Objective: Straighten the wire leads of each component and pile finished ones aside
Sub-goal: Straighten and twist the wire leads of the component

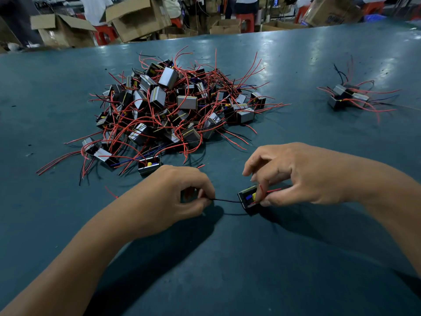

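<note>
Dark teal table [296,65], glossy, overhead light reflecting at far edge. Beyond it: open cardboard boxes [136,17], red plastic stools [245,19], blue crate [373,18], people partly visible.

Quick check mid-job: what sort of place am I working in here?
Most likely a factory assembly floor: a big heap of wired components on a long green worktable, open cardboard boxes and red plastic stools behind it.
</note>
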The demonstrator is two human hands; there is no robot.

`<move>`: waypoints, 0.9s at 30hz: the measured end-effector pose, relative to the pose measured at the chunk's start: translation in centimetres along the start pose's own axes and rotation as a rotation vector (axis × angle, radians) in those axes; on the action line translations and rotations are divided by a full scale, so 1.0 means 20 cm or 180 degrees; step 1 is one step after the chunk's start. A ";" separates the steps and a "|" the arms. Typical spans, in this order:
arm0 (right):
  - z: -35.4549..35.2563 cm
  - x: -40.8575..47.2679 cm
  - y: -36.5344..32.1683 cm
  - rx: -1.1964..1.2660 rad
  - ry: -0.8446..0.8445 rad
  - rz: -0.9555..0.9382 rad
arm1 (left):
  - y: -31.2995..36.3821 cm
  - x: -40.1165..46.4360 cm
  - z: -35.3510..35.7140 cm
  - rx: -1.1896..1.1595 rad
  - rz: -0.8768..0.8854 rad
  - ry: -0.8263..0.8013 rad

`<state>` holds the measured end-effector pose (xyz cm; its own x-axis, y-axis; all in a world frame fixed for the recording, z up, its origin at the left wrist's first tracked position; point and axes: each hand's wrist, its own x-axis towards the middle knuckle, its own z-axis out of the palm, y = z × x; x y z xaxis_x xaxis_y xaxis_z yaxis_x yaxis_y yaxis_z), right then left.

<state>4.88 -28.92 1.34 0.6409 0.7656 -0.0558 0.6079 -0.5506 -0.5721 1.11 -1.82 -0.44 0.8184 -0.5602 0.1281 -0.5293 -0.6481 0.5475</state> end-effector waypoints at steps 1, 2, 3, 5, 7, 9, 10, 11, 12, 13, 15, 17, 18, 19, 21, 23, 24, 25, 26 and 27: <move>0.00 0.00 0.00 -0.0012 0.0008 -0.0004 | 0.00 0.00 0.00 0.0005 -0.0016 0.0005; 0.00 0.00 0.00 -0.0007 0.0028 -0.0006 | 0.00 0.00 -0.01 -0.0001 -0.0024 -0.0002; 0.00 0.00 0.00 0.0013 0.0054 -0.0010 | 0.00 0.00 -0.01 -0.0020 -0.0015 -0.0025; 0.00 0.00 0.00 0.0072 0.0114 -0.0039 | 0.01 -0.01 -0.01 -0.0063 0.0055 -0.0110; 0.00 0.00 0.00 0.0106 0.0140 -0.0058 | 0.01 -0.01 -0.02 -0.0065 0.0160 -0.0172; 0.00 0.00 0.01 0.0056 0.0141 -0.0058 | 0.01 0.00 -0.02 -0.0040 0.0221 -0.0199; 0.01 0.01 0.01 0.0048 0.0140 -0.0048 | 0.01 0.00 -0.02 -0.0029 0.0231 -0.0210; 0.01 0.01 0.01 0.0054 0.0133 -0.0039 | 0.01 0.00 -0.01 -0.0027 0.0241 -0.0218; 0.01 0.01 0.01 0.0051 0.0122 -0.0041 | 0.01 0.00 -0.01 -0.0033 0.0256 -0.0223; 0.01 0.01 0.01 0.0035 0.0103 -0.0051 | 0.01 0.00 -0.01 -0.0041 0.0268 -0.0231; 0.00 0.00 0.01 -0.0039 0.0035 -0.0100 | 0.01 0.00 -0.02 -0.0053 0.0278 -0.0266; 0.00 0.00 0.00 -0.0203 -0.0037 -0.0134 | 0.01 0.00 -0.02 -0.0046 0.0296 -0.0305; 0.00 0.00 0.00 -0.0280 -0.0073 -0.0132 | 0.01 -0.01 -0.02 -0.0039 0.0302 -0.0314; 0.00 0.00 0.00 -0.0342 -0.0108 -0.0121 | 0.01 -0.01 -0.02 -0.0034 0.0303 -0.0319; 0.00 0.00 -0.01 -0.0423 -0.0176 -0.0107 | 0.01 -0.01 -0.01 -0.0026 0.0281 -0.0331; 0.01 0.00 -0.01 -0.0446 -0.0224 -0.0107 | 0.01 -0.01 -0.01 0.0002 0.0278 -0.0361; 0.01 0.00 -0.01 -0.0461 -0.0233 -0.0103 | 0.01 -0.01 -0.01 0.0016 0.0275 -0.0380; 0.01 0.00 0.00 -0.0479 -0.0226 -0.0102 | 0.01 -0.01 -0.01 0.0023 0.0267 -0.0399; 0.01 0.00 0.00 -0.0494 -0.0203 -0.0106 | 0.01 -0.01 -0.01 0.0025 0.0260 -0.0414; 0.01 0.00 0.00 -0.0499 -0.0175 -0.0111 | 0.01 -0.01 -0.01 0.0024 0.0260 -0.0422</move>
<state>4.82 -28.78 1.16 0.5942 0.7998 -0.0854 0.6978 -0.5653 -0.4399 0.93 -1.71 -0.19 0.7361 -0.6741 0.0612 -0.5949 -0.6012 0.5335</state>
